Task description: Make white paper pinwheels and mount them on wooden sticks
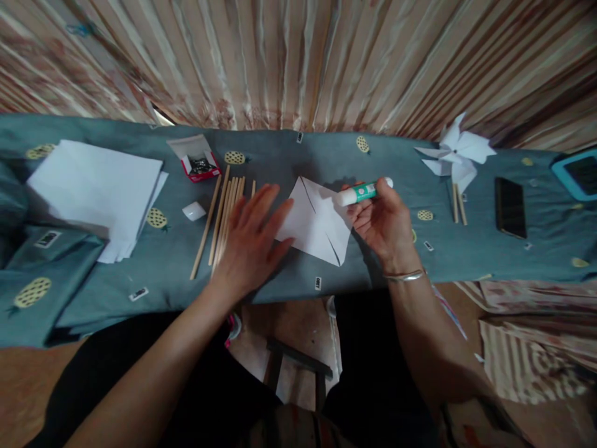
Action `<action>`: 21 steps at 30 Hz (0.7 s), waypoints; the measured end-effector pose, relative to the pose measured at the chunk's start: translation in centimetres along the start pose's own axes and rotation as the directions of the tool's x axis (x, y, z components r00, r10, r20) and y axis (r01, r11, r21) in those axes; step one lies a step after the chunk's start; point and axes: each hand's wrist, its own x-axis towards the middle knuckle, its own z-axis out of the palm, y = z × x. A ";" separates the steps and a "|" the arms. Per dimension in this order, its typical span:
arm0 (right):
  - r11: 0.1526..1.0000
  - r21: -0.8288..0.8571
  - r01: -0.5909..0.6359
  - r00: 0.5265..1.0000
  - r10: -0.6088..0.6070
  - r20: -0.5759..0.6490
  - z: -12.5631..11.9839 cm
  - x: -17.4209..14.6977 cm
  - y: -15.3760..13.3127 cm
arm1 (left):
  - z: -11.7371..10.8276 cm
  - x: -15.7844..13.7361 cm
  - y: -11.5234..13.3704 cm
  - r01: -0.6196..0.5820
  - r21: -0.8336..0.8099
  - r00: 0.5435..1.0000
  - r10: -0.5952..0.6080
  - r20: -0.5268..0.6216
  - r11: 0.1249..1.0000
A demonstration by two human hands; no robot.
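Note:
My right hand (380, 230) grips a white and green glue stick (364, 192), held sideways over the right corner of a square sheet of white paper (314, 227). Curved dark slits run in from the paper's corners, and it lies flat on the table. With fingers spread, my left hand (247, 242) hovers or rests at the paper's left edge; contact is unclear. Partly under that hand lie several thin wooden sticks (216, 227). To their left is a small white object (194, 211) whose kind I cannot make out.
A small red box (201, 169) with dark metallic bits stands open at the back. White sheets (97, 186) are stacked at left. Toward the right are a paper pinwheel (454, 152) on sticks, a black phone (510, 207) and a blue-framed device (578, 174). A curtain (280, 68) hangs behind.

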 end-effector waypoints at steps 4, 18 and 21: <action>0.978 0.197 -0.065 0.998 0.060 0.032 -0.1 0.0 0.0 | -4.9 -1.2 -4.8 0.212 0.078 0.969 -0.199 -0.148 0.974; 0.820 0.515 -0.250 0.968 0.220 0.120 1.1 -0.5 -0.2 | -8.7 -4.4 -8.5 0.526 0.131 0.845 -0.534 0.032 0.840; 0.826 0.500 -0.261 0.965 0.212 0.152 1.7 -0.7 -0.3 | -7.2 -3.6 -8.3 0.487 0.049 0.870 -0.489 0.056 0.872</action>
